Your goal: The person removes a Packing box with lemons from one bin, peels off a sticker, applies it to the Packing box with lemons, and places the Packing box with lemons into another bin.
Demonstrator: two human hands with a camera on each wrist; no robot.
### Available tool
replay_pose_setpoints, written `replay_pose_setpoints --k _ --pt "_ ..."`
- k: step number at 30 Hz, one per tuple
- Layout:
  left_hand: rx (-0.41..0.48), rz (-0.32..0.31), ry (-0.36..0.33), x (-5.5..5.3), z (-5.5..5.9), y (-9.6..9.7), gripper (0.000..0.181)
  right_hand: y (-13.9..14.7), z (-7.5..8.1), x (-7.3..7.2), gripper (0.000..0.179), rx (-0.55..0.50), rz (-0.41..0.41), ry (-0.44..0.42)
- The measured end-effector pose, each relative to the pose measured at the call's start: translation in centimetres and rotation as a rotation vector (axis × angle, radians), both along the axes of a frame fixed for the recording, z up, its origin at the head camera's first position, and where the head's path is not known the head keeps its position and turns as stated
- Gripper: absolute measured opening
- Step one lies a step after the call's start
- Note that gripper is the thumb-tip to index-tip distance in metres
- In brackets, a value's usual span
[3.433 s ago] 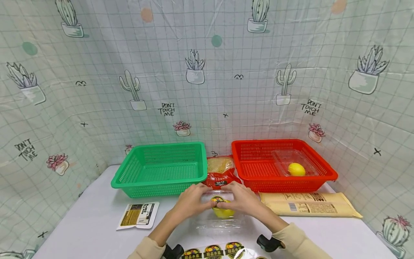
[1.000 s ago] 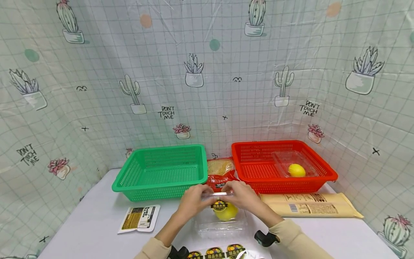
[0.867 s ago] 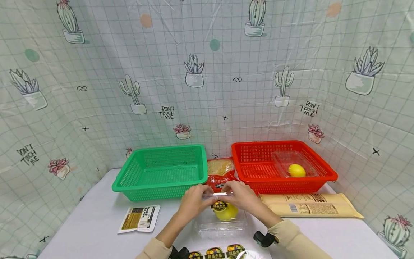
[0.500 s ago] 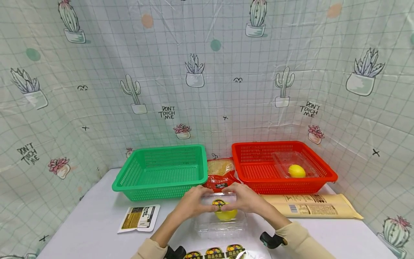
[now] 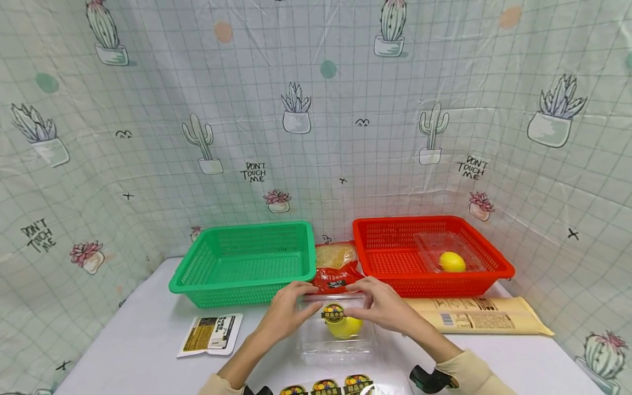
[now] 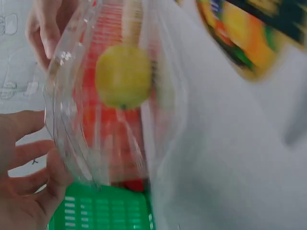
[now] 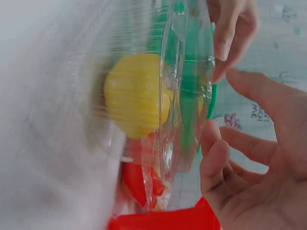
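Observation:
On the table in the head view, a clear plastic clamshell box (image 5: 337, 351) with its lid down holds a yellow lemon (image 5: 348, 327). A round black-and-gold sticker (image 5: 333, 313) sits on the lid. My left hand (image 5: 285, 314) is at the box's far left corner, its thumb spread over the lid. At the far right corner is my right hand (image 5: 387, 308), with thumb and fingers parted. In the wrist views, the left fingers (image 6: 56, 167) and right fingers (image 7: 214, 160) lie loosely bent at the lid's edge; whether they touch it is hard to tell.
A sheet of stickers (image 5: 326, 387) lies in front of the box. Behind stand a green basket (image 5: 242, 282) and a red basket (image 5: 434, 285) holding another boxed lemon (image 5: 451, 262). A red food packet (image 5: 336, 277), a long tan package (image 5: 481, 318) and a small pouch (image 5: 211, 334) lie around.
The lid, tilted up about a second ago, is now down over the lemon. Both hands, close together before, have moved apart to the box's sides, and the thumbs have come off the sticker.

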State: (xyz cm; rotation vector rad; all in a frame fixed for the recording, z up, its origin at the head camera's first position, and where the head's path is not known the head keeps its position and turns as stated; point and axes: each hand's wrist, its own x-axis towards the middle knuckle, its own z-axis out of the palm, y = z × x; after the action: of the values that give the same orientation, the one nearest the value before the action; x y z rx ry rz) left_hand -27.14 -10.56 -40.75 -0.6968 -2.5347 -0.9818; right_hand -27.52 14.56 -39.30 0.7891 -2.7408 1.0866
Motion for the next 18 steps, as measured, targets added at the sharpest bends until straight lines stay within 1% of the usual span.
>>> replay_pose_setpoints --k 4,6,8,9,11,13,15,16,18 --pt "0.061 0.050 0.033 0.3 -0.1 -1.4 0.025 1.5 0.1 0.9 0.061 -0.031 -0.044 -0.018" --pt "0.067 0.068 0.024 0.4 -0.1 -2.2 0.024 2.3 0.0 1.3 0.067 -0.025 -0.045 -0.038" --pt "0.067 0.069 -0.011 0.4 -0.3 -3.0 0.025 3.0 -0.1 1.8 0.074 0.001 -0.030 -0.061" --pt "0.066 0.068 -0.041 0.5 -0.4 -3.4 0.028 3.3 -0.2 2.0 0.078 0.018 -0.017 -0.075" --pt "0.084 0.037 -0.131 0.5 -0.7 -4.0 0.035 3.7 -0.5 2.5 0.085 0.035 0.023 -0.115" --pt "0.115 -0.001 -0.228 0.5 -0.9 -4.4 0.042 4.1 -0.7 2.9 0.090 0.022 0.086 -0.146" --pt "0.146 -0.030 -0.310 0.5 -1.0 -4.6 0.048 4.2 -1.0 3.2 0.093 0.002 0.140 -0.166" --pt "0.162 -0.044 -0.342 0.4 -1.1 -4.7 0.049 4.2 -1.1 3.3 0.094 -0.011 0.161 -0.176" --pt "0.183 -0.062 -0.377 0.3 -1.3 -4.9 0.051 4.2 -1.3 3.5 0.095 -0.030 0.194 -0.189"
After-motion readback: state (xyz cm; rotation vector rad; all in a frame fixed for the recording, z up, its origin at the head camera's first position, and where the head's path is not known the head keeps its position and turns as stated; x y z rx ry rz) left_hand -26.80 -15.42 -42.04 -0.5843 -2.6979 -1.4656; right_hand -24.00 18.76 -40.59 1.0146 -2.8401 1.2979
